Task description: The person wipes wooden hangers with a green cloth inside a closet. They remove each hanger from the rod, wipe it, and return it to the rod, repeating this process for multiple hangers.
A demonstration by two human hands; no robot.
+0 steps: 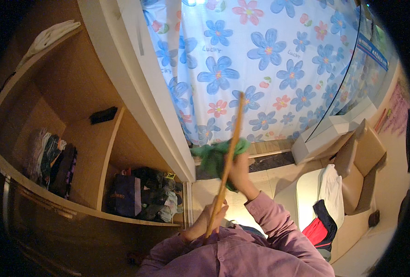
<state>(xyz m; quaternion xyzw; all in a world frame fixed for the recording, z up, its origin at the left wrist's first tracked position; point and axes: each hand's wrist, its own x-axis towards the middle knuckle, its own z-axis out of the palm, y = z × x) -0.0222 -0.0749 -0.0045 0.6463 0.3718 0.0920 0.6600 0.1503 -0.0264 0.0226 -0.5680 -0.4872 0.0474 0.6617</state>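
My left hand (205, 219) grips a long wooden stick (230, 162) close to its lower end, in front of my chest. The stick slants up and away, with its far tip standing out against a flowered curtain (260, 69). Higher up, my right hand (241, 175) is closed on a bunched green cloth (213, 155), which is blurred. The stick crosses in front of this cloth. Whether the cloth is fastened to the stick, or whether the right hand also touches the wood, I cannot tell.
A wooden cabinet (104, 166) on the left holds folded clothes (52, 162) and a dark paper bag (124, 195). On the right stand a brown leather chair (359, 169) and a white surface bearing a white cloth (330, 194) and a red-and-black garment (321, 228).
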